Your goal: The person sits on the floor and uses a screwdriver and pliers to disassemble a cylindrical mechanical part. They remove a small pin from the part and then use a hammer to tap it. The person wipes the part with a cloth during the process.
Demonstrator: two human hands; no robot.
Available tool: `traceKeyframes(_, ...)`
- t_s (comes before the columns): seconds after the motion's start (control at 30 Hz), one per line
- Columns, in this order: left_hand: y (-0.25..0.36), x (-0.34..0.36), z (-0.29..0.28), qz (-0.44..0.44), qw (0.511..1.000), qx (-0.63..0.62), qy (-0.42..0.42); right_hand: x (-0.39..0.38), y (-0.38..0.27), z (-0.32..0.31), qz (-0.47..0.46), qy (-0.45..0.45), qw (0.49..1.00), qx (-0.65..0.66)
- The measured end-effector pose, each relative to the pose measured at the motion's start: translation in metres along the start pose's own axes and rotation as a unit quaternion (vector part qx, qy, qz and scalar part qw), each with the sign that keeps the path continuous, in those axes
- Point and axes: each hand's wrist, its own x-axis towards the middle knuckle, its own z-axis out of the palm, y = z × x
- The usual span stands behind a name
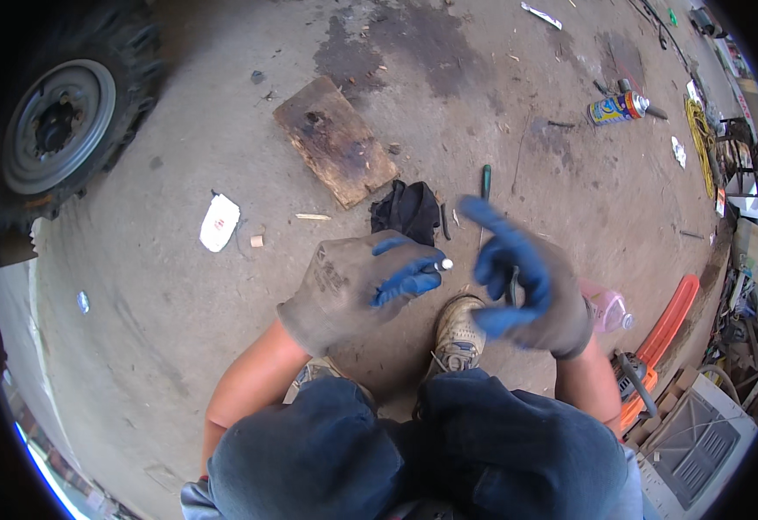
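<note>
Both my hands wear grey gloves with blue palms. My left hand is closed on a small white-tipped metal piece, possibly a spark plug. To its right, my right hand is blurred, index finger stretched out, other fingers curled round a slim metal tool that is mostly hidden. Beyond my hands lie a black cloth, a green-handled screwdriver and a worn wooden board. A pink plastic bottle is beside my right hand, and my shoe is below.
A tyred wheel stands upper left. A white packet lies on the concrete floor. At right are a spray can, a yellow cable, an orange chainsaw, a grey panel and assorted clutter.
</note>
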Motion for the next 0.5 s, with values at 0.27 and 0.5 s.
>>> traceKeyframes(0.27, -0.064, -0.033, 0.025, -0.129, 0.984, 0.089, -0.087, 0.011, 0.004, 0.01, -0.196, 0.06, 0.969, -0.139)
traceKeyframes(0.5, -0.132, -0.063, 0.118, -0.235, 0.969, 0.064, -0.048, 0.016, 0.013, 0.013, -0.212, 0.089, 0.967, -0.111)
